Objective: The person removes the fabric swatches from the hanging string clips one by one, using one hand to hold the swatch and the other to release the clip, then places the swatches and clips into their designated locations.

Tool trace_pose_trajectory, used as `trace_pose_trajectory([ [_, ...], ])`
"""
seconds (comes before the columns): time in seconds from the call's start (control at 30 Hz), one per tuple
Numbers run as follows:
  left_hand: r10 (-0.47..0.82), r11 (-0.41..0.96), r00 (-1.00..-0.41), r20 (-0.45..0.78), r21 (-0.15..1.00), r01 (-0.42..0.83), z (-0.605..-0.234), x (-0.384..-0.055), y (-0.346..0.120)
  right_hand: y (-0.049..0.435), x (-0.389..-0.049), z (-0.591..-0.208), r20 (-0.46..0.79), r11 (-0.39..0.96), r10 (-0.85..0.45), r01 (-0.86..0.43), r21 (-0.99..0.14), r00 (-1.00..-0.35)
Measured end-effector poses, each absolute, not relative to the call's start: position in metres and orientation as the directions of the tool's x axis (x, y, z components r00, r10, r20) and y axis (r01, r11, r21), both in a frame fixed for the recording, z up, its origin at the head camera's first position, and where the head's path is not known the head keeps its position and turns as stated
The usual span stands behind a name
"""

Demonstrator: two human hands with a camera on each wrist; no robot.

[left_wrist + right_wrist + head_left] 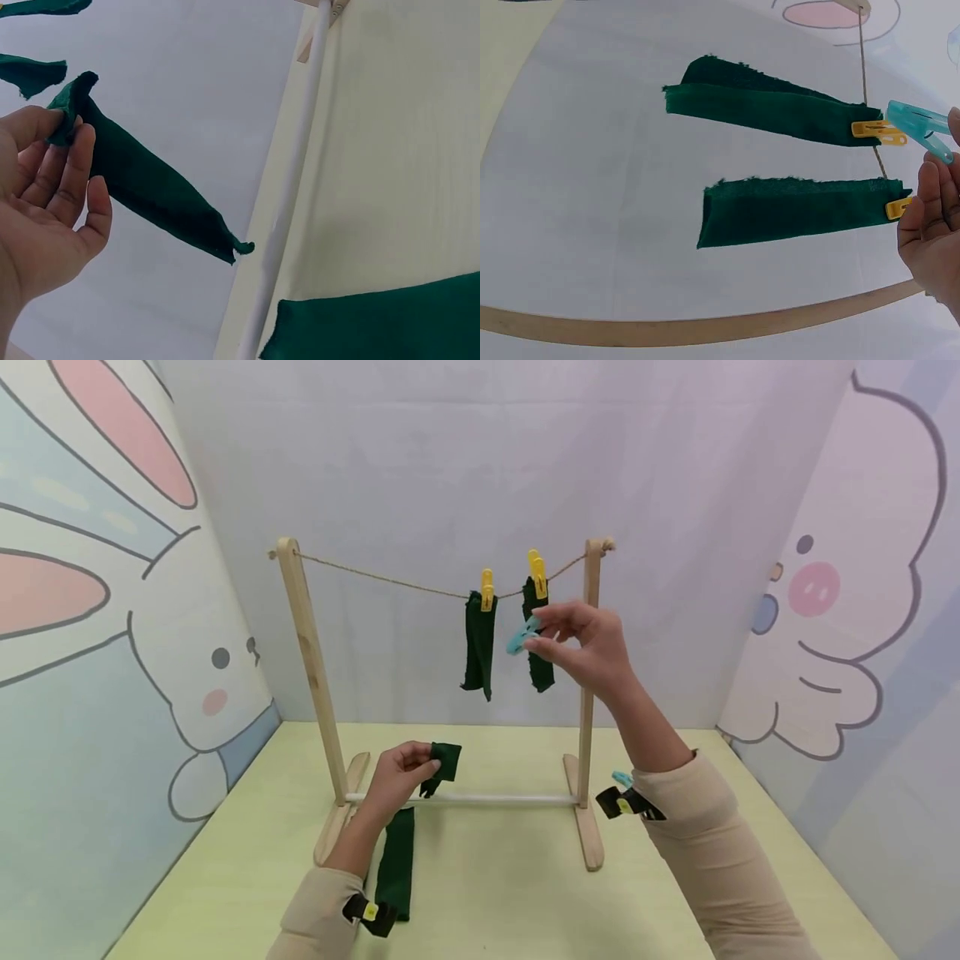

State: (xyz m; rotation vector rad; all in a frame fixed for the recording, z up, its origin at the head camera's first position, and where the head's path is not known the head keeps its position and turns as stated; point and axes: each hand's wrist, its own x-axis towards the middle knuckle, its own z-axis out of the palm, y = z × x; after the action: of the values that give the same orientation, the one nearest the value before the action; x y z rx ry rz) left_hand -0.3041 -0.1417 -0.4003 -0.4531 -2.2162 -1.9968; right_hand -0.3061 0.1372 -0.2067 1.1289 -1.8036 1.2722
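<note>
My left hand (401,777) pinches a dark green cloth strip (447,762) by its upper end, in front of the stand's lower white bar. In the left wrist view this cloth (154,180) hangs down at length from thumb and fingers. My right hand (588,643) is raised near the line, pinching a light blue clothespin (522,635) between thumb and fingers. Two green strips hang from the twine: one (478,643) under a yellow clothespin (487,589), the other (537,672) under yellow clothespins (537,575) and partly hidden by the right hand.
A wooden stand with a left post (307,652) and a right post (591,727) carries the sagging twine (382,578). Another green strip (396,868) lies on the pale yellow table (487,893). A second blue clothespin (622,778) shows beside the right sleeve. Cartoon-printed walls flank both sides.
</note>
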Motion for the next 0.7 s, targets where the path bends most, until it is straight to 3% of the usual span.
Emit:
trace_pose_trajectory([
  [0.4, 0.178, 0.063, -0.946, 0.27, 0.956, 0.285, -0.417, -0.301, -0.141, 0.157, -0.304, -0.235, 0.833, 0.201, -0.254, -0.869, -0.452, -0.492],
  [0.7, 0.254, 0.086, -0.936, 0.242, 0.959, 0.271, -0.417, -0.28, -0.139, 0.169, -0.284, -0.251, 0.806, 0.256, -0.232, -0.834, -0.489, -0.544],
])
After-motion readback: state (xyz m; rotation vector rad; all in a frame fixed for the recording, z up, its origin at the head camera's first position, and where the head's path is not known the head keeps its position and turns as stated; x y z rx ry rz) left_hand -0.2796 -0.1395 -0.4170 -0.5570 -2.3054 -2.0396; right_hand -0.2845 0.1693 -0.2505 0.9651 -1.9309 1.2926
